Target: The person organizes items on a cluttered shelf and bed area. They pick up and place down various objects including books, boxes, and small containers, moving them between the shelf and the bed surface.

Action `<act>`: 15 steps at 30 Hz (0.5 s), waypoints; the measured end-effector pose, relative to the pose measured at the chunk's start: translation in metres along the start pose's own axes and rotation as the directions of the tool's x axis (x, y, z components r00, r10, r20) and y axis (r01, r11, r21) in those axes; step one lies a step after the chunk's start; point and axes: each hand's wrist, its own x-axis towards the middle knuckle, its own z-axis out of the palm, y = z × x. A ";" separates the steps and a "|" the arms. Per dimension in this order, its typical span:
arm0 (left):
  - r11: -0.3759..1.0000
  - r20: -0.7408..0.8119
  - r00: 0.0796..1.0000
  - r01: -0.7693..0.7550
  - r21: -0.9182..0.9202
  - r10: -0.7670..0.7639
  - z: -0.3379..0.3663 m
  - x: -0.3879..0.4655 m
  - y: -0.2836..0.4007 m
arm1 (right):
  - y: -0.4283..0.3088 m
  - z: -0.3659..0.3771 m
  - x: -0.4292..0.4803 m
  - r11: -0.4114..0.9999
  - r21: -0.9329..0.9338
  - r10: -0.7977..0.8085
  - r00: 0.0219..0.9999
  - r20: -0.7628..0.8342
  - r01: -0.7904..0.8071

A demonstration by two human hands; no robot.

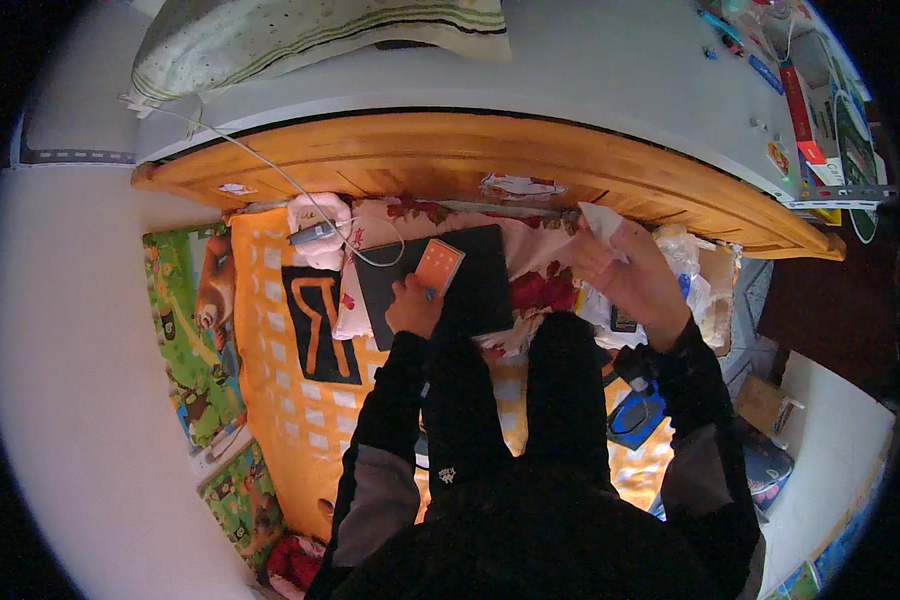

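My left hand [414,306] has its fingers curled over the lower left corner of a small orange notepad [440,264] with a pattern of light marks on its cover. A small bluish bit shows at the fingertips; what it is I cannot tell. Beneath lies a flat black rectangular panel [480,277], perhaps a closed laptop, just beyond my knees. My right hand [634,274] is raised to the right of the panel. Between its thumb and fingers is a piece of thin white paper or tissue [604,222].
A white cable [270,166] hangs over the wooden headboard [420,146] to a grey device [312,233] on a pink plush item [326,259]. Plastic-wrapped things and a cardboard box [720,300] stand at right. A blue object [637,416] lies on the orange bedspread [292,442].
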 end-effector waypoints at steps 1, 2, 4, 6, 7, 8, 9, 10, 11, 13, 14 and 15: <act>0.997 0.025 0.998 0.064 -0.031 -0.063 -0.001 -0.001 0.004 | 0.001 0.002 0.002 0.999 0.033 0.003 0.998 0.059 -0.005; 0.990 0.051 0.990 0.131 -0.059 -0.128 -0.006 -0.003 0.008 | 0.002 0.004 0.004 0.998 0.064 0.006 0.993 0.119 -0.013; 0.987 -0.017 0.991 0.129 -0.091 -0.131 -0.024 -0.007 0.018 | 0.002 0.005 0.005 0.988 0.153 -0.004 0.979 0.206 -0.028; 0.984 -0.009 0.994 0.108 -0.140 -0.111 -0.043 -0.015 0.034 | 0.002 0.002 0.005 0.994 0.107 -0.003 0.974 0.226 -0.022; 0.981 0.033 0.996 0.089 -0.174 -0.084 -0.049 -0.021 0.046 | 0.002 -0.001 0.003 0.997 0.077 -0.008 0.973 0.230 -0.010; 0.975 0.036 0.998 0.050 -0.216 -0.043 -0.051 -0.024 0.062 | 0.002 -0.004 0.001 0.993 0.120 -0.011 0.974 0.227 -0.017; 0.964 0.156 0.988 0.050 -0.261 -0.009 -0.049 -0.029 0.080 | 0.003 -0.007 -0.002 0.988 0.155 -0.016 0.974 0.224 -0.020; 0.949 0.237 0.971 0.043 -0.312 0.034 -0.042 -0.037 0.099 | 0.003 -0.010 -0.005 0.981 0.194 -0.023 0.970 0.243 -0.026; 0.954 0.233 0.969 -0.009 -0.301 0.082 -0.031 -0.042 0.120 | 0.004 -0.012 -0.007 0.971 0.235 -0.023 0.972 0.232 -0.033; 0.963 0.204 0.969 -0.088 -0.257 0.143 -0.003 -0.045 0.152 | 0.004 -0.014 -0.011 0.949 0.315 -0.050 0.967 0.249 -0.032; 0.968 0.183 0.971 -0.110 -0.223 0.153 0.013 -0.041 0.163 | 0.003 -0.013 -0.015 0.960 0.280 -0.026 0.985 0.169 -0.023; 0.973 0.160 0.974 -0.130 -0.191 0.162 0.029 -0.036 0.170 | 0.001 -0.011 -0.017 0.972 0.233 -0.008 0.997 0.083 -0.012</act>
